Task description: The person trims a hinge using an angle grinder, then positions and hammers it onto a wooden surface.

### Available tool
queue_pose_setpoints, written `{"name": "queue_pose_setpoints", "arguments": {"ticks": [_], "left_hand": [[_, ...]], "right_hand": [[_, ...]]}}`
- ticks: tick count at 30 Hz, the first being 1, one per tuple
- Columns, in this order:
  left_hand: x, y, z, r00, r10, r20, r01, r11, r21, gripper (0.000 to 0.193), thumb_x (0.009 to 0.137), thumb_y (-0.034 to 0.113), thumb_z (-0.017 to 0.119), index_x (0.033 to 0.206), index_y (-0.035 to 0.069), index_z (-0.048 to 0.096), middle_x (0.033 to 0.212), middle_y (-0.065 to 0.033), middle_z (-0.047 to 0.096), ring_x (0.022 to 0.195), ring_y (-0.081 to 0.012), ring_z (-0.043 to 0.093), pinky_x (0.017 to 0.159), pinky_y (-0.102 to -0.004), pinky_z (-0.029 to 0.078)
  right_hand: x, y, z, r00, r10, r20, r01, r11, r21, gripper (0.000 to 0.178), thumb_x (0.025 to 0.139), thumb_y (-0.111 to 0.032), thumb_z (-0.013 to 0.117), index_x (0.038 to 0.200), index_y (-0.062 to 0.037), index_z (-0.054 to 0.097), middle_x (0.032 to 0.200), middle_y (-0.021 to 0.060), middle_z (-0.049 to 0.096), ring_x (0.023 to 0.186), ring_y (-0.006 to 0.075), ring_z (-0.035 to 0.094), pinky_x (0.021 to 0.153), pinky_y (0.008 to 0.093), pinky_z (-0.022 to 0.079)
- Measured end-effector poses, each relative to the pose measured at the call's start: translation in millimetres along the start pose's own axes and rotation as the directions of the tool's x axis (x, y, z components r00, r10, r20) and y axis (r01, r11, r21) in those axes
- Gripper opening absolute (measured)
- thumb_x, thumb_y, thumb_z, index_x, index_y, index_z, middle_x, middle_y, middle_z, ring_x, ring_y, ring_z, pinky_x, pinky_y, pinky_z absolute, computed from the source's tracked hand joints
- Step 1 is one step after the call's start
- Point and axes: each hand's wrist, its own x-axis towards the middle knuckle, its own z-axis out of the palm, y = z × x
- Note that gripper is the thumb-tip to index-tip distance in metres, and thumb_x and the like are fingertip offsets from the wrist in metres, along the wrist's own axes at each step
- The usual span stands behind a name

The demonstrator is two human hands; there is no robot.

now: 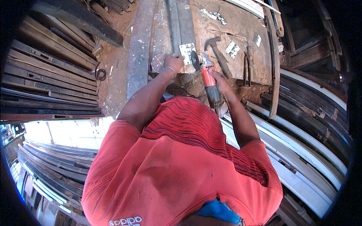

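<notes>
We pin the hinge plate [187,51] flat on the table [241,30] w/ left hand [174,61], fingers pressed down so it won't skid; right hand [218,81] fingers wrapped round the red angle grinder [207,77], disc at plate's edge.

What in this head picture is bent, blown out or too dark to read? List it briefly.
Head view: fisheye curves the stacked metal bars and white frames toward the rim; corners fall to black. The bright opening at lower left is overexposed. The bench is evenly lit and sharp, so the left hand on the metal plate and the right hand gripping the red grinder read clearly.
</notes>
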Motion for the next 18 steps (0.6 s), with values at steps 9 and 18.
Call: {"name": "queue_pose_setpoints", "arguments": {"ticks": [9, 18], "left_hand": [[-2.5, 3.3, 0.0, 0.999, -0.039, -0.001, 0.039, 0.998, -0.058, 0.020, 0.084, 0.019, 0.073, 0.088, -0.001, 0.075, 0.070, -0.0067, 0.070, 0.059, -0.0122, 0.064, 0.056, -0.0298, 0.049], [-3.0, 4.4, -1.1, 1.000, -0.026, -0.006, 0.026, 0.999, -0.021, 0.020, 0.084, 0.019, 0.073, 0.088, -0.001, 0.075, 0.069, -0.0074, 0.070, 0.059, -0.0133, 0.063, 0.056, -0.0299, 0.049]], "right_hand": [[-1.7, -1.8, 2.3, 1.000, -0.002, 0.006, 0.002, 1.000, -0.030, 0.059, 0.088, -0.058, 0.066, 0.108, -0.0022, 0.069, 0.090, 0.0047, 0.068, 0.073, 0.0122, 0.063, 0.065, 0.0283, 0.050], [-2.8, -0.3, 7.1, 0.999, -0.010, -0.047, 0.012, 1.000, 0.025, 0.058, 0.088, -0.056, 0.068, 0.106, -0.0005, 0.069, 0.088, 0.0054, 0.069, 0.072, 0.0124, 0.063, 0.065, 0.0287, 0.051]]}}
